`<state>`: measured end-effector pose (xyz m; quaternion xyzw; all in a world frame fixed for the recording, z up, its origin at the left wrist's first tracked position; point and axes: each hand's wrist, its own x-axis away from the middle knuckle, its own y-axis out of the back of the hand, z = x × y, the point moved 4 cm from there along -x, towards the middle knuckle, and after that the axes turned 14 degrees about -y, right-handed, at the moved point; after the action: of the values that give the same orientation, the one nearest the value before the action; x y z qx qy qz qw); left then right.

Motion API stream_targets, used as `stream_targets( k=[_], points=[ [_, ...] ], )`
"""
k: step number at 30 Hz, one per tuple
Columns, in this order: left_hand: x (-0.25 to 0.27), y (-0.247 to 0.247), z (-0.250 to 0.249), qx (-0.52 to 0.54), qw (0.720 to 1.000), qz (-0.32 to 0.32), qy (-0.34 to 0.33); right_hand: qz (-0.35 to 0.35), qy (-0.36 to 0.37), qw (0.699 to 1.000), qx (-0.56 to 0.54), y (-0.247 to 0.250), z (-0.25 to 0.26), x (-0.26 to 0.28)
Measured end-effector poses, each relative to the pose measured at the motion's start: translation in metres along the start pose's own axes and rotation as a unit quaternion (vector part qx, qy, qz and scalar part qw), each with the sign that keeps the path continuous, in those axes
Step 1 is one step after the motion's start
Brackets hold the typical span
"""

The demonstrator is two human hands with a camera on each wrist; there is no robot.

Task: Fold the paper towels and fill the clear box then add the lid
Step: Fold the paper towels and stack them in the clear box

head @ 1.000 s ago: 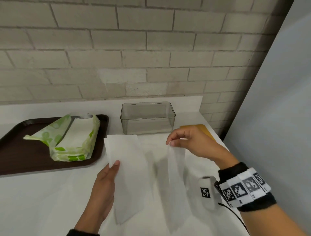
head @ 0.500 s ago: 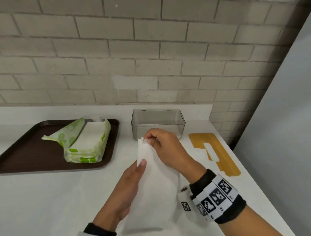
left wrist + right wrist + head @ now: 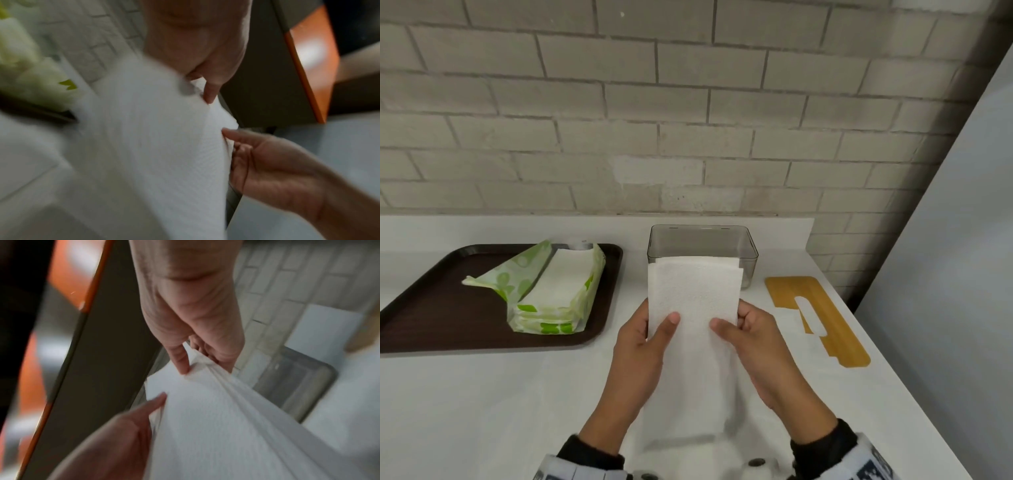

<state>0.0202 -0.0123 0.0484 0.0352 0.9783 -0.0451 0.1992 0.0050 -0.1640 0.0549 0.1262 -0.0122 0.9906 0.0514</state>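
Note:
In the head view I hold a white paper towel, folded into a tall strip, upright just in front of the empty clear box. My left hand pinches its left edge, thumb on the front. My right hand pinches the right edge the same way. The towel's lower end hangs down to the counter. In the blurred left wrist view the left hand's thumb presses the towel. In the right wrist view the right hand bunches the towel. The yellow lid lies flat to the right of the box.
A dark brown tray at the left carries an opened green-and-white pack of paper towels. The white counter ends at a brick wall behind and at a grey panel on the right.
The towel was spread wide between both hands. The right hand carried its edge across to the left, and the folded strip is now held upright by both hands before the box.

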Motion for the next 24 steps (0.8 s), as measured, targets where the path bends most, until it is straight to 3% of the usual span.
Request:
stream_targets(
  k=[3,8,17,19,21,24],
  points=[
    [-0.006,-0.006,-0.007,0.009,0.999,-0.012,-0.040,-0.099,0.117,0.986,0.064,-0.002,0.009,0.004],
    [-0.006,-0.016,-0.010,0.028,0.998,-0.028,-0.056,-0.108,0.168,0.980,0.019,-0.007,0.002,0.010],
    [-0.009,-0.023,0.009,0.001,0.999,-0.044,0.003,-0.108,0.043,0.991,0.066,0.001,-0.023,-0.010],
    [-0.012,-0.017,0.008,0.079,0.994,-0.067,0.027,-0.071,0.001,0.995,0.072,0.008,-0.029,-0.012],
    [-0.015,-0.004,0.007,0.145,0.984,-0.098,0.041,0.005,-0.049,0.987,0.155,0.013,-0.037,-0.009],
    [-0.015,0.025,0.010,0.109,0.985,-0.129,0.040,0.045,-0.083,0.966,0.242,0.029,-0.039,-0.002]
  ],
)
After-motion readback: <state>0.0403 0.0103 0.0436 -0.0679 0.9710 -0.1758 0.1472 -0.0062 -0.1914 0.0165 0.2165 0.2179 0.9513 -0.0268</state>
